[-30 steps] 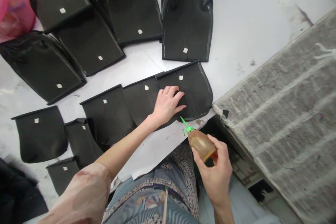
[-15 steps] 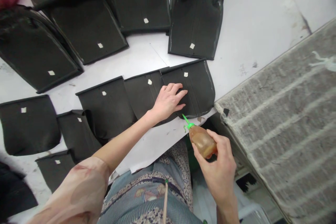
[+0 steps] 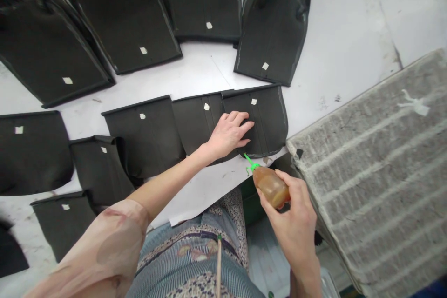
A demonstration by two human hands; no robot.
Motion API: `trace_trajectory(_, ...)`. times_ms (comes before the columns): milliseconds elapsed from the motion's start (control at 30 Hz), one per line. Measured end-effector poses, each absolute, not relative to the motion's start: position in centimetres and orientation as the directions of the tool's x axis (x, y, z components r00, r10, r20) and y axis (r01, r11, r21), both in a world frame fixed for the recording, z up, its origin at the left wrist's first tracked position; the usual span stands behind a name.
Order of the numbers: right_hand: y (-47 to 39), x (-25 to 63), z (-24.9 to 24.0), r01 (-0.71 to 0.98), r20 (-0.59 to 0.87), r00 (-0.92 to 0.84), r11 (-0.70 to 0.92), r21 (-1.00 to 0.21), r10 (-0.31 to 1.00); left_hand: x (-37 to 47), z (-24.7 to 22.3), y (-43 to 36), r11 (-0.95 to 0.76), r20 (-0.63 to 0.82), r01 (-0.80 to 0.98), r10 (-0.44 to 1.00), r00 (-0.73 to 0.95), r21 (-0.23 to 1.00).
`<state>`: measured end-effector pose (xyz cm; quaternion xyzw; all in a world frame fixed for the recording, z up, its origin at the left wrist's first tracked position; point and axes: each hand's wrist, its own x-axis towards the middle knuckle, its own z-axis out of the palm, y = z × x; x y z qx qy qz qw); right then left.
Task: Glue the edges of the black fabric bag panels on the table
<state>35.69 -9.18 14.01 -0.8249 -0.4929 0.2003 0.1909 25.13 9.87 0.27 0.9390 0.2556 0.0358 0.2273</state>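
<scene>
My left hand point(image 3: 232, 134) lies with its fingers spread on a black panel point(image 3: 270, 121) that has a small white tag near its top edge. My right hand point(image 3: 291, 207) is wrapped round a squeeze bottle point(image 3: 271, 187) of amber liquid. The bottle's green nozzle point(image 3: 249, 160) points up and left, its tip at the panel's lower edge, just below my left fingers. A second black panel point(image 3: 195, 123) overlaps on the left, partly under my left hand and wrist.
More black panels lie at the left point(image 3: 143, 137) and along the back point(image 3: 272, 32) of the white table point(image 3: 345, 18). A grey, ribbed, stained surface point(image 3: 377, 181) borders the table at the right, with a white scrap point(image 3: 417, 104) on it.
The view has shifted slightly. Both hands keep nearly the same places, and the nozzle tip stays at the panel's lower edge.
</scene>
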Motion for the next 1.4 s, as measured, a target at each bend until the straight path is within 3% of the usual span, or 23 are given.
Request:
trace_trajectory(233, -9.1, 35.5, 14.5, 0.733, -0.186, 0.425, -0.457, -0.504, 0.886, 25.1, 0.2, 9.9, -0.762, -0.038, 0.454, 0.494, 0.869, 0.462)
trace_trajectory(333, -9.8, 35.8, 14.7, 0.653, -0.238, 0.491, -0.535, -0.536, 0.838, 25.0, 0.2, 9.9, -0.751, -0.042, 0.452, 0.495, 0.868, 0.481)
trace_trajectory(400, -10.6, 36.3, 14.5, 0.471, -0.332, 0.589, -0.647, -0.600, 0.737, 25.0, 0.1, 10.0, -0.745, -0.039, 0.447, 0.495, 0.868, 0.495)
trace_trajectory(500, -12.2, 37.4, 13.9, -0.014, -0.535, 0.685, -0.724, -0.689, 0.495, 24.9, -0.1, 10.0, -0.735, -0.031, 0.440, 0.498, 0.867, 0.516)
trace_trajectory(633, -12.7, 39.6, 12.5, -0.550, -0.722, 0.629, -0.491, -0.675, 0.287, 24.8, -0.1, 10.1, -0.697, -0.028, 0.442, 0.519, 0.854, 0.565)
trace_trajectory(733, -11.0, 41.4, 11.3, -0.674, -0.731, 0.623, -0.284, -0.682, 0.279, 24.1, 0.3, 9.9, -0.659, 0.018, 0.416, 0.546, 0.838, 0.627)
trace_trajectory(800, -9.2, 42.5, 10.7, -0.645, -0.696, 0.615, -0.272, -0.715, 0.372, 23.4, 0.8, 9.9, -0.622, 0.080, 0.435, 0.627, 0.775, 0.651)
trace_trajectory(900, -6.0, 43.4, 9.8, -0.480, -0.611, 0.587, -0.379, -0.791, 0.531, 22.0, 1.3, 10.5, -0.476, 0.125, 0.543, 0.819, 0.559, 0.692)
trace_trajectory(1000, -3.0, 43.6, 8.6, -0.200, -0.476, 0.601, -0.456, -0.867, 0.642, 21.4, 1.1, 12.4, -0.212, 0.001, 0.596, 0.942, 0.335, 0.775)
trace_trajectory(1100, -0.5, 43.3, 7.3, 0.088, -0.338, 0.526, -0.445, -0.891, 0.780, 21.7, 0.6, 14.7, -0.027, -0.163, 0.575, 0.947, 0.277, 0.818)
trace_trajectory(1233, 1.8, 43.1, 6.0, 0.372, -0.194, 0.395, -0.350, -0.860, 0.898, 22.6, 0.3, 16.9, 0.039, -0.277, 0.597, 0.909, 0.312, 0.801)
trace_trajectory(1400, 3.2, 43.2, 5.2, 0.517, -0.084, 0.319, -0.248, -0.819, 0.944, 23.3, 0.8, 17.7, 0.028, -0.329, 0.706, 0.897, 0.295, 0.708)
